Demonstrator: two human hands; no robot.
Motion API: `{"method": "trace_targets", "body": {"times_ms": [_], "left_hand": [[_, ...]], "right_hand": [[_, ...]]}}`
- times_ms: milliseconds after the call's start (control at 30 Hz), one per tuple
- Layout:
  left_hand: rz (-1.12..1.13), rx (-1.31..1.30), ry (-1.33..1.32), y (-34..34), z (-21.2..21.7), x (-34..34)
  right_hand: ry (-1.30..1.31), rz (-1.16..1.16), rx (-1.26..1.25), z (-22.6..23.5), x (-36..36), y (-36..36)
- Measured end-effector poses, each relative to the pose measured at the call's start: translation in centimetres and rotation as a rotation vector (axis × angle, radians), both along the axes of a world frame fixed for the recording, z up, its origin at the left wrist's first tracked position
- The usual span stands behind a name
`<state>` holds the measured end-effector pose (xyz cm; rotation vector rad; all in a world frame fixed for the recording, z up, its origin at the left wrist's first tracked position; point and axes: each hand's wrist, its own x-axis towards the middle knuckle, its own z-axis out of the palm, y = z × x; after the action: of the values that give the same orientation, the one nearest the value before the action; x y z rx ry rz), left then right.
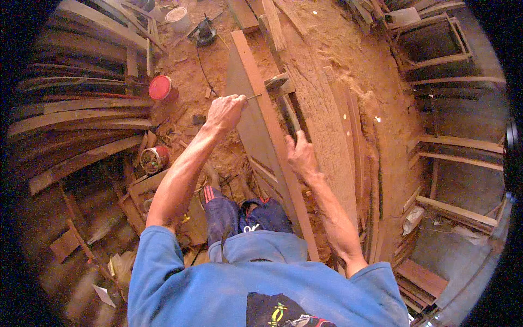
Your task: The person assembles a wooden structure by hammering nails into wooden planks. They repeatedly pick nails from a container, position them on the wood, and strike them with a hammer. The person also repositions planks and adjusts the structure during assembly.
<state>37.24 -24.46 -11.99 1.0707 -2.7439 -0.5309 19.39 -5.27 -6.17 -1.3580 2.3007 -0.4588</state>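
Observation:
My left hand (225,111) is closed around a thin metal rod (254,97), whose tip reaches the narrow edge of a long wooden board (271,128). Whether the rod is a nail or a punch, I cannot tell. In my right hand (302,155) is the handle of a hammer (290,113). The hammer's dark head (276,82) is just right of the board's edge, near the rod's tip. The board is on edge and runs from the far middle toward my right side, with a flat panel face (248,117) on its left.
Planks (343,147) lie right of the board. Stacked curved timber (87,114) fills the left side. A red-lidded bucket (162,88), a paint can (154,159) and a corded black power tool (205,32) are on the sawdust-covered floor. Wooden frames (436,41) stand at the right.

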Motion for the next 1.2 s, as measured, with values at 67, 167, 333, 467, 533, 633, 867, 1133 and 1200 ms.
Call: {"method": "trace_targets", "body": {"times_ms": [67, 167, 333, 467, 533, 633, 867, 1133, 1200], "left_hand": [[0.003, 0.003, 0.014, -0.2, 0.3, 0.0], [0.002, 0.009, -0.019, -0.2, 0.5, -0.1], [-0.011, 0.019, -0.016, -0.3, 0.3, 0.1], [0.016, 0.164, -0.056, -1.2, 0.6, 0.3], [0.031, 0.243, 0.031, -1.9, 0.7, 0.1], [0.118, 0.378, 0.272, -1.6, 0.4, 0.2], [0.309, 0.423, 0.432, 6.1, -1.1, 0.6], [0.045, 0.467, 0.207, 19.6, 0.0, 2.4], [0.023, 0.427, 0.184, 20.4, 0.1, 2.3]], "right_hand": [[-0.016, -0.102, 0.010, 0.1, -0.7, 0.1], [-0.147, -0.137, -0.202, 0.3, -0.3, 0.7], [0.023, 0.008, 0.038, -0.7, 1.6, 0.2], [-0.315, -0.134, -0.138, -0.9, 0.8, 3.9], [-0.327, -0.217, -0.169, -0.8, 1.2, 6.8], [-0.454, -0.273, -0.273, -1.1, 2.4, 10.7], [-0.896, -0.569, -0.162, -0.5, 4.2, 19.7], [-0.390, -0.430, -0.099, -5.3, 3.9, 26.2], [-0.436, -0.422, -0.173, -5.9, 4.0, 26.8]]}}
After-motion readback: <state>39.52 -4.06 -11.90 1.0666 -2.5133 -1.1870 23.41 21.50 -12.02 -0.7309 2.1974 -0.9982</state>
